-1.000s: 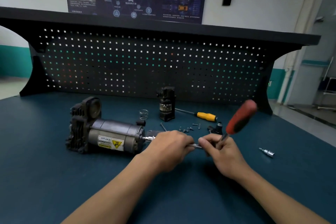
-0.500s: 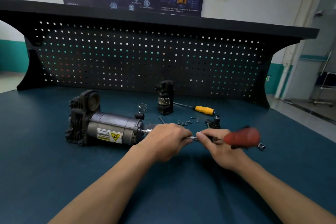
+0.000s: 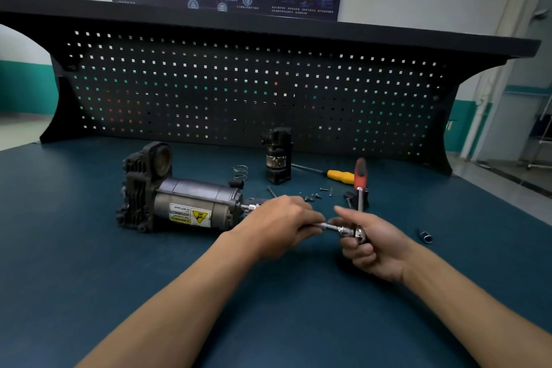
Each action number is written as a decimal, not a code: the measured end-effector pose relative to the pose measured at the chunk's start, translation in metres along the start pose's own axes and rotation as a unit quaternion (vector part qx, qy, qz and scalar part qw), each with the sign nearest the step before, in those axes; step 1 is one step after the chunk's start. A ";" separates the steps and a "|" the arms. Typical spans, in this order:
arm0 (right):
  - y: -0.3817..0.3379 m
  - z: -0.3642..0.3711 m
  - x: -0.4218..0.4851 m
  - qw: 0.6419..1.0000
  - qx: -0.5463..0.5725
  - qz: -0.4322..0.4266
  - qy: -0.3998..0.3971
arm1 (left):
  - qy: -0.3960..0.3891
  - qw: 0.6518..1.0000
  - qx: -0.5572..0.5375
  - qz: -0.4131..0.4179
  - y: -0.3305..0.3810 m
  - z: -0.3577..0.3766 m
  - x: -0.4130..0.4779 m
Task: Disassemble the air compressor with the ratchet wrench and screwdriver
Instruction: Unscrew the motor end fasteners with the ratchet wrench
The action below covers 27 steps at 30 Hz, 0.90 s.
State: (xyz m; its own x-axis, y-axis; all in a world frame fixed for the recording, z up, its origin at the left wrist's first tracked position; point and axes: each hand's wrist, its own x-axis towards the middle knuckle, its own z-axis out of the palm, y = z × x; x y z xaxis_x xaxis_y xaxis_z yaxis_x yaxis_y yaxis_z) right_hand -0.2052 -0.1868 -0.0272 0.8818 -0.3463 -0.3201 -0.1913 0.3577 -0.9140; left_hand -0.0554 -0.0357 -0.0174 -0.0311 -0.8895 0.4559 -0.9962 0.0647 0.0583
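The air compressor (image 3: 179,200) lies on its side on the table (image 3: 89,263), with the motor end pointing toward my hands. My left hand (image 3: 280,218) is curled around the extension bar (image 3: 324,225), which runs to a bolt at that end. My right hand (image 3: 370,245) grips the head of the ratchet wrench (image 3: 360,176), and its red handle stands up. I think I am loosening this bolt. To do it well, I should hold the bar in line with the bolt so the socket does not slip, and swing the handle in short strokes. The yellow screwdriver (image 3: 340,175) lies behind, near the loose screws (image 3: 316,195).
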 end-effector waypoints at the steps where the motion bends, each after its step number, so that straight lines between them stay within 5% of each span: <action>1: 0.003 -0.001 0.002 0.997 -0.055 -0.050 0.026 | -0.007 1.000 0.003 -0.007 0.000 0.000 0.001; 3: 0.009 -0.006 0.004 0.958 -0.209 -0.180 0.075 | -0.027 0.999 0.019 -0.031 0.002 0.002 0.002; 6: 0.012 -0.014 0.006 0.831 -0.414 -0.362 0.088 | -0.043 0.995 0.068 -0.063 0.008 0.006 0.005; 9: 0.012 -0.019 0.012 0.717 -0.491 -0.481 0.117 | -0.022 0.993 0.085 -0.073 0.009 0.007 0.008; 12: 0.012 -0.016 0.014 0.683 -0.509 -0.503 0.149 | -0.022 0.994 0.080 -0.072 0.008 0.005 0.008; 15: 0.011 -0.010 0.007 0.744 -0.485 -0.439 0.135 | -0.032 0.995 0.070 -0.065 0.008 0.005 0.005; 20: 0.003 -0.002 0.004 0.966 -0.194 -0.124 0.119 | -0.034 0.998 0.033 -0.041 0.005 0.003 0.001; 23: -0.005 -0.003 0.003 0.999 -0.018 0.022 0.038 | -0.022 0.999 0.015 -0.030 0.003 0.001 0.001; 27: -0.006 -0.003 0.005 0.994 0.089 0.065 -0.014 | -0.018 0.999 0.010 -0.028 0.003 0.001 0.002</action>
State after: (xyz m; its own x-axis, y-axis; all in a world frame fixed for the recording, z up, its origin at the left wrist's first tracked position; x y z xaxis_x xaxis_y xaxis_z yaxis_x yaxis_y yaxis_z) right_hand -0.2011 -0.1936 -0.0244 0.8664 -0.2636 -0.4242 -0.2285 0.5460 -0.8060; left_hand -0.0583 -0.0373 -0.0170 0.0231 -0.9075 0.4195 -0.9978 0.0051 0.0661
